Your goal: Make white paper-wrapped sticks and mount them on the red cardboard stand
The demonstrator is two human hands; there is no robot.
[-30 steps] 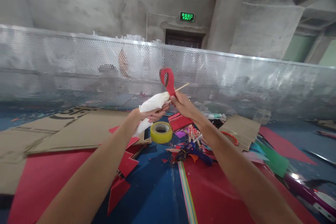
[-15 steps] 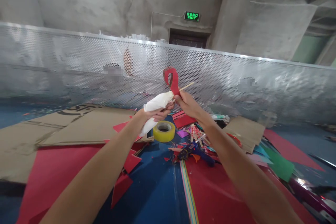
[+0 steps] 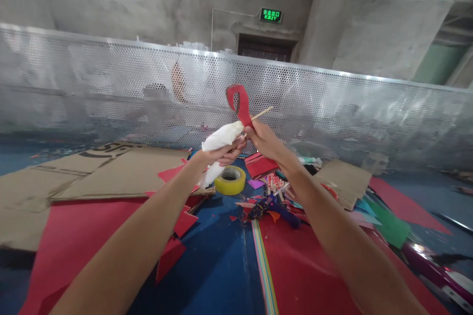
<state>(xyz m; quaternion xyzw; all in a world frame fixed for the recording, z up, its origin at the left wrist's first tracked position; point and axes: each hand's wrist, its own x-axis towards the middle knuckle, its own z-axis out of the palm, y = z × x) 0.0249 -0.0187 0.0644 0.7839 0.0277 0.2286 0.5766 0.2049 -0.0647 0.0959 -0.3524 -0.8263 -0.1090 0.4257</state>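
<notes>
My left hand [image 3: 226, 151] is closed around a white wrapped bundle [image 3: 223, 137], whose lower end hangs below the fingers. At the bundle's upper end, my right hand [image 3: 263, 137] pinches the base of a red curved piece [image 3: 243, 103] with a looped top and brown edges. A thin wooden stick [image 3: 263, 112] sticks out to the upper right from behind the red piece. Both hands are close together above the table. Just below them lies a roll of yellow tape [image 3: 229, 180].
Flat cardboard [image 3: 121, 172] and red sheets [image 3: 92, 241] lie at left. A blue glue gun [image 3: 279, 210], wooden sticks and paper scraps are at centre right. A purple object [image 3: 434, 268] sits at far right. A perforated metal panel [image 3: 314, 103] stands behind.
The red piece and both hands appear slightly higher in view, while the table items have also shifted up a little. The grip of both hands looks the same.
</notes>
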